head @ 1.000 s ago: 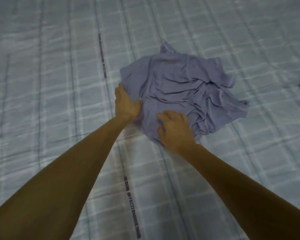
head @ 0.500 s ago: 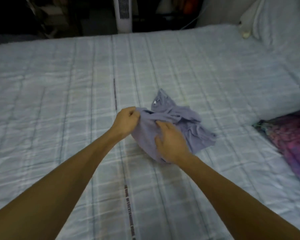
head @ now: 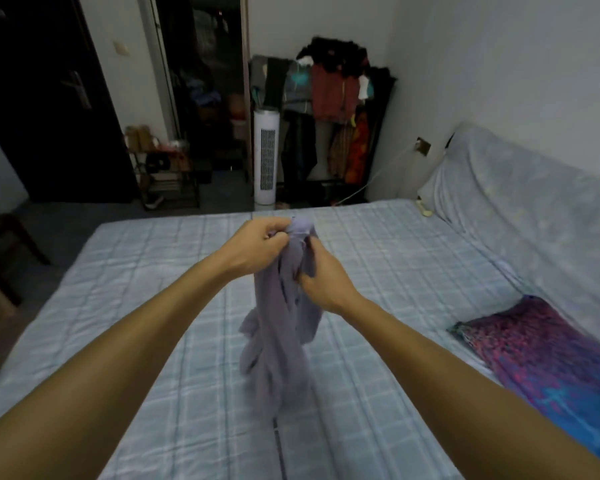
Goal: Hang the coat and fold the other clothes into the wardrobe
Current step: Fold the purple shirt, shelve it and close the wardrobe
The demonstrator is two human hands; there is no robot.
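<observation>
A crumpled lilac garment [head: 278, 344] hangs bunched in the air over the bed, its lower end near the checked bedspread [head: 136, 306]. My left hand [head: 260, 247] pinches its top edge. Just to the right and slightly lower, my right hand [head: 323, 275] grips the cloth. A purple and blue patterned garment [head: 548, 355] lies flat on the bed at the right. The open wardrobe [head: 205, 91] is a dark doorway beyond the foot of the bed.
A clothes rack [head: 333, 112] full of hanging garments stands in the far corner beside a white tower fan [head: 266, 157]. A low shoe rack [head: 167, 168] sits by a dark door [head: 49, 98]. Pillows under a cover [head: 520, 209] line the right wall.
Both hands have lifted the lilac garment off the bed, so it now hangs bunched. My head has tilted up, bringing the far side of the room into sight.
</observation>
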